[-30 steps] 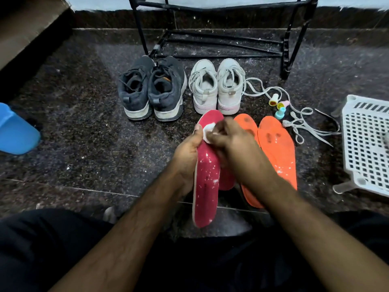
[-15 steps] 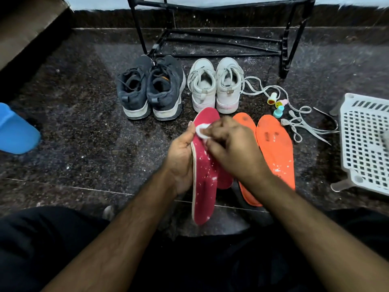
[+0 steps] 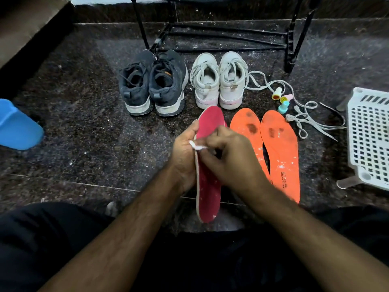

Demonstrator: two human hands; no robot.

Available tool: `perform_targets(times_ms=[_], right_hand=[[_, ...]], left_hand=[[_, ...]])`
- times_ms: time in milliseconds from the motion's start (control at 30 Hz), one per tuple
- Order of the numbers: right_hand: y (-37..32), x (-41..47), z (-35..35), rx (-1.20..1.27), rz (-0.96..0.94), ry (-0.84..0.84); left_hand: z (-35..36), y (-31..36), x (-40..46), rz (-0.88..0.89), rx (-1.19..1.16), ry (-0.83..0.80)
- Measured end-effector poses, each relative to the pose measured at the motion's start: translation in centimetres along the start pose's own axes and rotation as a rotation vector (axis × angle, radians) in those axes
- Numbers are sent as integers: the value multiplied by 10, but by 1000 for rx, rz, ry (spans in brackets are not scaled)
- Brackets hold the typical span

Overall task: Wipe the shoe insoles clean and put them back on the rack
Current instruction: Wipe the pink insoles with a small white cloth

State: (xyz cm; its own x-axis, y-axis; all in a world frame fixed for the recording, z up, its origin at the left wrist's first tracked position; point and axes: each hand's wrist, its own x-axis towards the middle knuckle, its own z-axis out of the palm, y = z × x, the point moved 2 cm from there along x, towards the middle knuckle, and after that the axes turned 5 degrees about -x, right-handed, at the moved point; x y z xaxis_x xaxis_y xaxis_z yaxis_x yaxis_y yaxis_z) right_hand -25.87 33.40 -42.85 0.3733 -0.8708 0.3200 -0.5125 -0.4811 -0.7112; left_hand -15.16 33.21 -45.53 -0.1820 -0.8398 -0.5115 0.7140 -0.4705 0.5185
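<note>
My left hand (image 3: pixel 183 152) grips a pink insole (image 3: pixel 208 186) by its left edge, holding it tilted above the floor. My right hand (image 3: pixel 229 159) pinches a small white wipe (image 3: pixel 196 146) and presses it on the insole's middle, near the left rim. A second pink insole is mostly hidden behind my right hand. Two orange insoles (image 3: pixel 280 148) lie flat on the floor to the right, with dark stains and white specks. The black metal rack (image 3: pixel 221 36) stands at the back.
Dark sneakers (image 3: pixel 153 83) and white sneakers (image 3: pixel 219 81) stand in front of the rack. Loose white laces (image 3: pixel 303 121) and three small coloured caps (image 3: pixel 283 100) lie right of them. A white plastic basket (image 3: pixel 368 138) sits at far right, a blue object (image 3: pixel 16 125) at far left.
My right hand has slid the wipe down the pink insole from its toe end toward the middle and left rim. The left hand keeps its hold.
</note>
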Motion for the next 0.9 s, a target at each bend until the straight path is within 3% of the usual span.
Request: perform_targets(times_ms=[133, 333, 500, 567, 667, 900], right_hand=[[7, 14, 2, -34, 114, 125], [-8, -3, 4, 44, 5, -165], [17, 13, -32, 235, 257, 181], [21, 17, -37, 286, 284, 217], [20, 18, -29, 394, 316, 148], [21, 20, -32, 293, 203, -11]], left_hand=[[3, -2, 0, -7, -79, -55], [-3, 12, -2, 45, -48, 3], [1, 7, -3, 59, -21, -53], [1, 5, -4, 67, 6, -49], [5, 5, -4, 70, -24, -43], [6, 1, -2, 27, -23, 41]])
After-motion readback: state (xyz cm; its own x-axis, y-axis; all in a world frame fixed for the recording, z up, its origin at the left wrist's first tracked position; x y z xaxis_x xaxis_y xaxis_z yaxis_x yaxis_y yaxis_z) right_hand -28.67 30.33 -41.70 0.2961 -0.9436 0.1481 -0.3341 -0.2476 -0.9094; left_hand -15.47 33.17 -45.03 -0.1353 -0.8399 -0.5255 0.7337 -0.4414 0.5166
